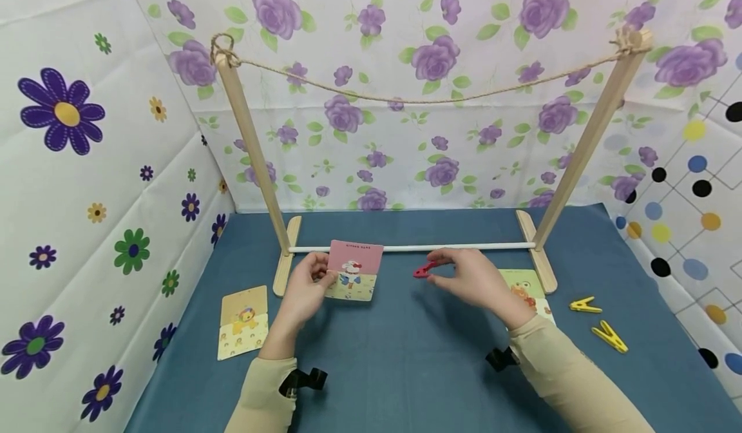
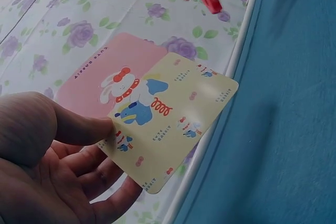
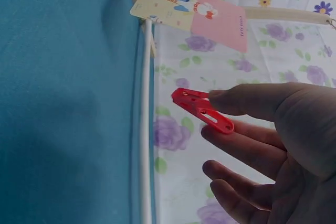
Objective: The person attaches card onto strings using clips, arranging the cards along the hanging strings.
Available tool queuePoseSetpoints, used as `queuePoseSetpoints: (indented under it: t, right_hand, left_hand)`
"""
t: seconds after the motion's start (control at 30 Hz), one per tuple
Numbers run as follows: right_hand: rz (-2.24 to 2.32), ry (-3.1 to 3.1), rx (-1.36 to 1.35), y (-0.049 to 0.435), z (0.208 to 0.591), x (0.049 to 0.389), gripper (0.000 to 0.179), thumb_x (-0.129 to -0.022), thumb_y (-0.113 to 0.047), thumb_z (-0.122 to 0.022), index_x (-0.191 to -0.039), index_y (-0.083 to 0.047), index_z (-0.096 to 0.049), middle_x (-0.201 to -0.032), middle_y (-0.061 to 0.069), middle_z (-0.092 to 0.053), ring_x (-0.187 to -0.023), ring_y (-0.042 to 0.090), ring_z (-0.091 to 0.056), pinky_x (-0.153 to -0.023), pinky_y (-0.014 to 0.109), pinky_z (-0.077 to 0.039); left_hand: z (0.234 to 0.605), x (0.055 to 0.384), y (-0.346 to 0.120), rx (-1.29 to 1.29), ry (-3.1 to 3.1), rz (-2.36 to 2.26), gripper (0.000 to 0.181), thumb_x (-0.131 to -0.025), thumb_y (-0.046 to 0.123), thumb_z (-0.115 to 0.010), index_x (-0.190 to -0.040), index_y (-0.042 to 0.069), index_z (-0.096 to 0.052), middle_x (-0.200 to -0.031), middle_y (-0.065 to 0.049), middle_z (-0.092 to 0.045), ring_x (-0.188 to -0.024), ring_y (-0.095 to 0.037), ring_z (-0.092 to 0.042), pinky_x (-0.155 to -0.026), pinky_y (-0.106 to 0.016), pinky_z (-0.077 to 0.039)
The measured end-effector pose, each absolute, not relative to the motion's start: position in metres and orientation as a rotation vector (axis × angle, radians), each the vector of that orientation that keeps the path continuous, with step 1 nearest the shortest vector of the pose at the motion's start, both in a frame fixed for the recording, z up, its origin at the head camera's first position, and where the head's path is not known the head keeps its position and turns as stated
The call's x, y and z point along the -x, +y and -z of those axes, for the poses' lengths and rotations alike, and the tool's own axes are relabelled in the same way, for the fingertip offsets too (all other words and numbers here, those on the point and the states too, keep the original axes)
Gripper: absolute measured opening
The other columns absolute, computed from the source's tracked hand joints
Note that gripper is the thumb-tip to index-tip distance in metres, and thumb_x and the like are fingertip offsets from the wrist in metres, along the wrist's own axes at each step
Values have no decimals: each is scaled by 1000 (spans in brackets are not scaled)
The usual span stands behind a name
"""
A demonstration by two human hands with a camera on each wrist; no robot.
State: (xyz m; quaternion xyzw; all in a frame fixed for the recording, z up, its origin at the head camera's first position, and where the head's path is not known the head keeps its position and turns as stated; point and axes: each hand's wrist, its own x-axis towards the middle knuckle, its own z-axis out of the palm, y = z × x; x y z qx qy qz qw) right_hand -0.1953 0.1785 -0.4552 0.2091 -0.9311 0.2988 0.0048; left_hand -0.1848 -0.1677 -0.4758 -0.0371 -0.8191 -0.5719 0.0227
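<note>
My left hand (image 1: 306,289) pinches a pink and cream rabbit card (image 1: 352,270) by its side edge, thumb on the front. Held up above the blue cloth, the card faces me, its pink half uppermost. In the right wrist view the same card (image 3: 220,22) appears at the top. My right hand (image 1: 471,277) pinches a red clothespin (image 3: 202,109) between thumb and fingers, its tip pointing toward the card. A gap separates clothespin and card. Under the right forearm lies a green frog card (image 1: 524,285), partly hidden by the wrist.
A twine rope (image 1: 406,101) sags between two wooden posts (image 1: 249,143) behind the hands. A white rod (image 1: 452,247) joins their feet low down. At the left lies a yellow lion card (image 1: 243,322). Two yellow clothespins (image 1: 608,336) rest at the right.
</note>
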Motion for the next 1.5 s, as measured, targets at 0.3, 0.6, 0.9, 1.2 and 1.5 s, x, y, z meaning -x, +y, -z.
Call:
queuePoseSetpoints:
  t: [0.3, 0.6, 0.9, 1.2, 1.5]
  right_hand:
    - [-944, -2743, -716, 183, 432, 197, 37, -95, -21, -86, -129, -12, -77, -122, 3, -75, -110, 27, -70, -87, 48, -58]
    - [-912, -2614, -721, 190, 410, 193, 37, -92, -12, -87, -128, -13, -76, -125, 5, -74, -107, 27, -69, -84, 47, -59]
    - [-833, -2552, -702, 196, 394, 193, 33, -92, -9, -86, -123, -17, -78, -122, 3, -75, -99, 22, -66, -78, 43, -55]
    - [-837, -2393, -719, 197, 386, 195, 34, -87, -5, -90, -117, -17, -82, -111, 3, -79, -87, 17, -62, -63, 34, -52]
    - [-819, -2245, -769, 195, 386, 197, 31, -86, 0, -89, -114, -13, -84, -100, 2, -81, -78, 17, -59, -70, 34, -39]
  left_hand:
    - [467, 184, -174, 146, -2522, 1779, 15, -105, 2, -67, -120, 2, -65, -101, -16, -74, -93, -27, -62, -79, -31, -49]
    - [457, 182, -179, 163, -2532, 1780, 14, -106, 3, -66, -119, 2, -64, -102, -17, -74, -92, -26, -61, -79, -31, -48]
    - [452, 185, -185, 248, -2502, 1773, 14, -105, 3, -68, -118, -1, -63, -98, -17, -73, -86, -25, -60, -74, -28, -47]
    - [445, 184, -184, 266, -2510, 1748, 15, -105, 4, -69, -118, 1, -63, -97, -17, -72, -84, -25, -59, -71, -28, -46]
    - [441, 187, -181, 290, -2463, 1787, 15, -104, 3, -69, -117, -1, -63, -97, -19, -73, -84, -26, -60, -71, -26, -47]
